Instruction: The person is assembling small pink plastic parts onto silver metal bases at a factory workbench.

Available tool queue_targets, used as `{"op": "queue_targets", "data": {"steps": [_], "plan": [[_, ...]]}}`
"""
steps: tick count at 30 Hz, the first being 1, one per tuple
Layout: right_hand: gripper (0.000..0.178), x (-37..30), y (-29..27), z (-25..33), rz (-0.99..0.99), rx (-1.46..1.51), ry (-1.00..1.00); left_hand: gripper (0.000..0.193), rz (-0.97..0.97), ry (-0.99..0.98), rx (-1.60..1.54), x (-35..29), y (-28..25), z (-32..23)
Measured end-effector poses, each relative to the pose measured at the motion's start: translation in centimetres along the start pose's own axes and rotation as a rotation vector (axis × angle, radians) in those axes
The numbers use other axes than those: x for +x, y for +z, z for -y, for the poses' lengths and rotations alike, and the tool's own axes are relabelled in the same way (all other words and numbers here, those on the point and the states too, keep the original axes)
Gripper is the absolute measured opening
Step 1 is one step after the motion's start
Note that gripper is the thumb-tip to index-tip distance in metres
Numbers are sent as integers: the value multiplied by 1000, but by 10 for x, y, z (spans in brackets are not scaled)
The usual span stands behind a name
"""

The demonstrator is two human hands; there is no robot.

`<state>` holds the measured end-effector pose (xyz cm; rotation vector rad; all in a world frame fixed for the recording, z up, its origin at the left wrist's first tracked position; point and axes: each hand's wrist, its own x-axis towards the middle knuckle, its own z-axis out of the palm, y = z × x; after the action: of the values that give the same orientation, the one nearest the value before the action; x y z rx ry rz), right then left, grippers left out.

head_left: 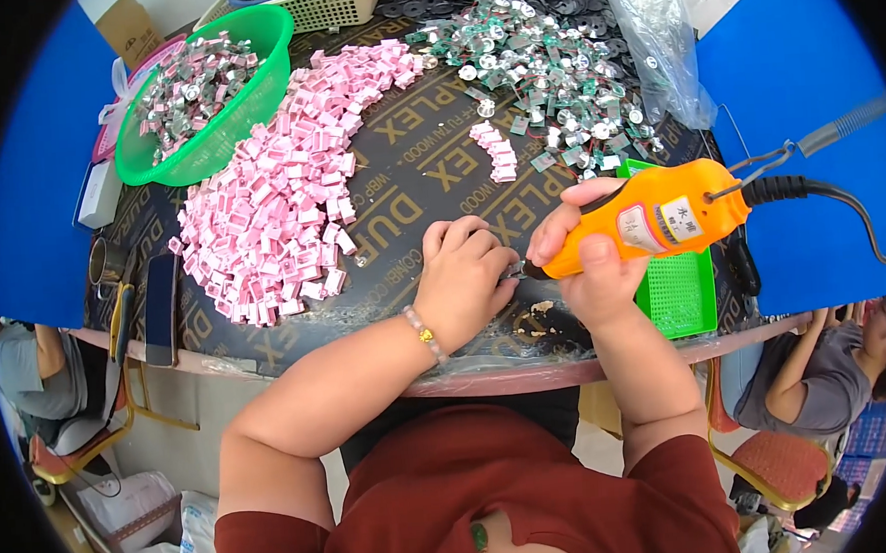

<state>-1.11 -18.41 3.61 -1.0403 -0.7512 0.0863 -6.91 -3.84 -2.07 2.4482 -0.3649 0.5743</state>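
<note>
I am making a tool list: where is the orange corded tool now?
In the head view, the orange corded tool is right of centre, held in the right hand, partly hiding the green rectangular basket.

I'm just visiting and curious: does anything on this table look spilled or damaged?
Yes: pale tan patches mark the black tabletop, just left of the right hand. They interrupt its dark surface; I can't tell whether they're crumbs or chipped spots.

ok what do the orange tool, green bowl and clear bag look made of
Orange tool: probably hard plastic, smooth with a soft sheen. Green bowl: likely plastic, smooth and evenly bright in colour. Clear bag: apparently thin plastic film, glossy, see-through and creased.
</note>
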Motion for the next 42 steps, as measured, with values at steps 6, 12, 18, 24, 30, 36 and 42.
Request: {"op": "queue_targets", "data": {"steps": [6, 12, 18, 24, 30, 36, 42], "plan": [[38, 0, 3, -1, 4, 15, 24, 25, 5, -9, 2, -2, 0, 1], [41, -4, 14, 1, -25, -152, 63, 20, -56, 55, 111, -1, 7, 1], [33, -8, 7, -4, -41, -29, 41, 20, -7, 70, 182, -2, 6, -4], [61, -4, -5, 13, -106, 38, -59, 21, 91, 7, 134, -7, -8, 0], [63, -20, -45, 68, -221, -156, -279, 28, -475, -148, 337, 67, -168, 71], [60, -34, -66, 78, -255, -261, -309, 19, -247, -218, 651, 97, -203, 130], [60, -40, -63, 70, -250, -311, -284, 33, 442, -352, 935, 91, -113, 131]]}}
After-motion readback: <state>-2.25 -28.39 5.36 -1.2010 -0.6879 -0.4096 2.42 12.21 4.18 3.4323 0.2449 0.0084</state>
